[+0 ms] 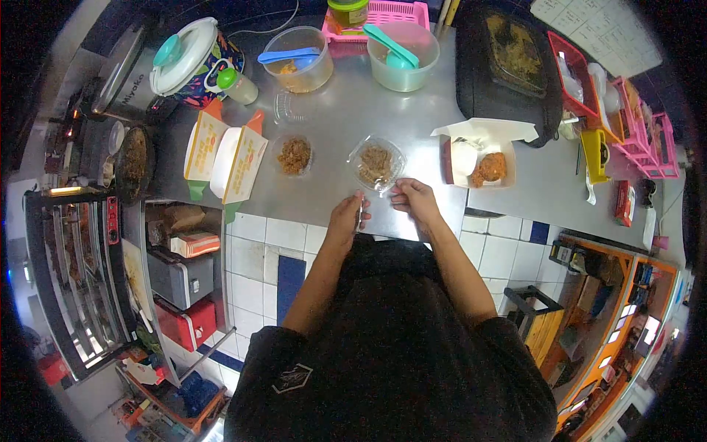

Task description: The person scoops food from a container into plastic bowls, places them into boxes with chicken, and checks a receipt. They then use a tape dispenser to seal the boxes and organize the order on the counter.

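A clear plastic container (376,163) with brown shredded food sits on the steel counter (331,193). My right hand (415,200) is closed, its fingers together at the container's lower right edge. Just below and left of the container is my left hand (347,218), its fingers curled round a thin, light-coloured item that I cannot make out. Left of the container stands a small clear cup (295,155) of orange-brown food. To the right, an open paper box (480,156) holds a fried piece and a white rounded item.
Behind are two plastic tubs (298,74) (403,72) with blue and teal utensils. Paper boxes (224,158), a clear lid (290,107) and a green-capped bottle (237,86) stand left. A black bag (508,110) and a yellow holder (595,156) are at right.
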Tool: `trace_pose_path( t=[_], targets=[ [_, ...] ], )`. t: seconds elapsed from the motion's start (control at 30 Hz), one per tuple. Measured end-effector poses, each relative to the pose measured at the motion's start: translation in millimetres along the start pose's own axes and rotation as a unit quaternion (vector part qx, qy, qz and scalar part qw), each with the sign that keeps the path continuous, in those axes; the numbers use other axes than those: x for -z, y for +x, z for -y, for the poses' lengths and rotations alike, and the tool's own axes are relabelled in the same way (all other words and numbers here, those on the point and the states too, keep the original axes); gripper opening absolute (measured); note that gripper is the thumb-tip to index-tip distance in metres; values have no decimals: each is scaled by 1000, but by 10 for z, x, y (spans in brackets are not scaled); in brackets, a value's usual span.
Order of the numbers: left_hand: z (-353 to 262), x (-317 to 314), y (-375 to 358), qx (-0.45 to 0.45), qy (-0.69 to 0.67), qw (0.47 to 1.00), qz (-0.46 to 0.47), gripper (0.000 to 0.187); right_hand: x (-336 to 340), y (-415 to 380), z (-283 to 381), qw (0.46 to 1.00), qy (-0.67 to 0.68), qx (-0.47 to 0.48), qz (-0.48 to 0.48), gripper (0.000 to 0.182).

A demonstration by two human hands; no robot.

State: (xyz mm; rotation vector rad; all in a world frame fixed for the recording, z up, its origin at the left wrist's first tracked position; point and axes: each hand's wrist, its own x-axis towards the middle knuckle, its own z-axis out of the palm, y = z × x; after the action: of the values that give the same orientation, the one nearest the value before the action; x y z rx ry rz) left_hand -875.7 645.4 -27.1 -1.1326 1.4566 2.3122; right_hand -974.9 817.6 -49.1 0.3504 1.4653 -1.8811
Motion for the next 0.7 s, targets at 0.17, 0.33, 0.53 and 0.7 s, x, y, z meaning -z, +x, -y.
trace_pose_path(
  t=[0.17,0.33,0.53,0.7],
  targets=[
    [105,-165,36,10,-25,999,18,36,-147,12,-67,1000,0,24,-6,15],
    [154,-212,71,-5,-107,993,57,35,-257,-70,-123,998,11,64,-10,11],
    [256,-192,146,-35,-116,992,32,31,-252,-100,-141,998,-7,58,-2,10],
    [221,-247,101,-61,-33,997,-29,33,-231,-93,-216,998,-13,67,16,11]
  ],
)
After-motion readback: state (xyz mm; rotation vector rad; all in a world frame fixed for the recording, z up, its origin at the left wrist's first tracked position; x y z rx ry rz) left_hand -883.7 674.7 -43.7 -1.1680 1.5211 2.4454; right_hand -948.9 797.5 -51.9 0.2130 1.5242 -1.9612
